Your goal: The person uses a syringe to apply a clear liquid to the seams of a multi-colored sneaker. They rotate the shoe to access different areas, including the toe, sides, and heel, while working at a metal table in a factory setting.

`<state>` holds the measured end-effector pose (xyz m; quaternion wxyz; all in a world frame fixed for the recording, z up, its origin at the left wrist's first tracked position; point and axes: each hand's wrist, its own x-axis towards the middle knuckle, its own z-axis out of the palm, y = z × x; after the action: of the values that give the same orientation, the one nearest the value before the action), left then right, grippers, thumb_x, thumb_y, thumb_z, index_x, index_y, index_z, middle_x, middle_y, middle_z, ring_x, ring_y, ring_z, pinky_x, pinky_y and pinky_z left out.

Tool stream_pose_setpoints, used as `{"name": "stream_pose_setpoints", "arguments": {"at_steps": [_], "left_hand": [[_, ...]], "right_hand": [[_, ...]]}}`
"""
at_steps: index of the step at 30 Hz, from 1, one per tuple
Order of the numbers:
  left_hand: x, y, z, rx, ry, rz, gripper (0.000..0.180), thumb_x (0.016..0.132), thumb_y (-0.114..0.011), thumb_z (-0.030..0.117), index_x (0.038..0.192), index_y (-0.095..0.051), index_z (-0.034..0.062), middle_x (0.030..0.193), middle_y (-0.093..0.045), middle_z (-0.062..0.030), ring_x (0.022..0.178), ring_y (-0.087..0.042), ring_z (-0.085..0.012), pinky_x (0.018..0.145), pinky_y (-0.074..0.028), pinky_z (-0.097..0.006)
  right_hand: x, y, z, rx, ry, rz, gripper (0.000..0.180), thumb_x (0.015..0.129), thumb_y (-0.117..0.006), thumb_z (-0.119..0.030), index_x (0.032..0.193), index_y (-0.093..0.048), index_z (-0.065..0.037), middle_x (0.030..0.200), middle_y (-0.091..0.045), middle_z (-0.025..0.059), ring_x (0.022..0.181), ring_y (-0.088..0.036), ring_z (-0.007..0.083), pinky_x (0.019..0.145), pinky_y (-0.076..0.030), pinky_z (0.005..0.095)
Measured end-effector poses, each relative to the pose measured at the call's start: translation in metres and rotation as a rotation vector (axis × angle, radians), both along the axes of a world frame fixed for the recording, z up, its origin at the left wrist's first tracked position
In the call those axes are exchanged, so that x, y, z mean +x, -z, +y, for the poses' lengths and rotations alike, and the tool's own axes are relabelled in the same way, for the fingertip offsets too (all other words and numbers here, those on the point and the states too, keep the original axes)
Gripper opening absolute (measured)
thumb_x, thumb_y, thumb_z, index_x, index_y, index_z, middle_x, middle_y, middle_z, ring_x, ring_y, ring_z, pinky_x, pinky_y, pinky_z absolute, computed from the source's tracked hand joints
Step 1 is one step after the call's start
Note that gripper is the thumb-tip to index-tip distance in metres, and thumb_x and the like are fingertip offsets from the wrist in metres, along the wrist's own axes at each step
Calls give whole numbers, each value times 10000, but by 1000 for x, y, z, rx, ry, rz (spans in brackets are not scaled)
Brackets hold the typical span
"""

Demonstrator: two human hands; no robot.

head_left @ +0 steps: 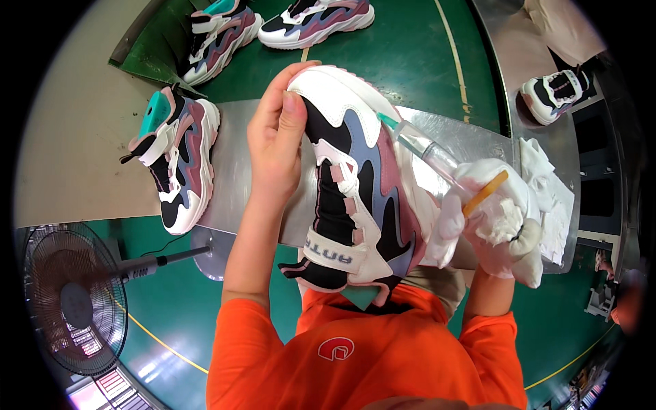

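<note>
My bare left hand (279, 140) is closed on the toe of a white, black, mauve and blue sneaker (365, 171), thumb on the upper. The shoe is tilted, its toe pointing away from me and its strap end near my orange shirt. My right hand (502, 219), in a white glove, is closed around a clear syringe-like tube (430, 149) with a teal tip. That tip lies at the seam between the upper and the white sole; whether it touches, I cannot tell. A thin yellow-orange strip (485, 193) crosses the glove.
A metal work surface (236, 130) lies under the shoe. Another sneaker (181, 160) stands at the left. Two more sneakers (318, 24) sit on the green belt (403, 55) beyond. One sneaker (555, 94) and crumpled white cloths (547, 198) are at the right; a fan (76, 304) stands lower left.
</note>
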<state>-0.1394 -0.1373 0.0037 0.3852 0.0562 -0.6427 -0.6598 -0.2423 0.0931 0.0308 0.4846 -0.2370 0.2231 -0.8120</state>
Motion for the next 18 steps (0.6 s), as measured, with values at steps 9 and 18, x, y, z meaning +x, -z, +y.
{"name": "stream_pose_setpoints", "arguments": {"at_steps": [9,18], "left_hand": [[2,9,-3,47,-24,-63,480,1028,-398,323,1308,-457,-62,1221,-571,-136,1113,-556,-191,978,-413,-309],[2,10,-2,30,-30,-73,462,1021,-430,327,1265,-485,-61,1141,-626,-149,1031,-619,-196,916,-486,-322]], "right_hand": [[0,14,6,158,-29,10,898,448,-707,-276,1180,-444,172,806,-577,286,661,-643,410,571,-578,439],[-4,28,31,177,-95,44,988,497,-844,-418,1212,-422,117,847,-587,245,663,-654,371,524,-562,394]]}}
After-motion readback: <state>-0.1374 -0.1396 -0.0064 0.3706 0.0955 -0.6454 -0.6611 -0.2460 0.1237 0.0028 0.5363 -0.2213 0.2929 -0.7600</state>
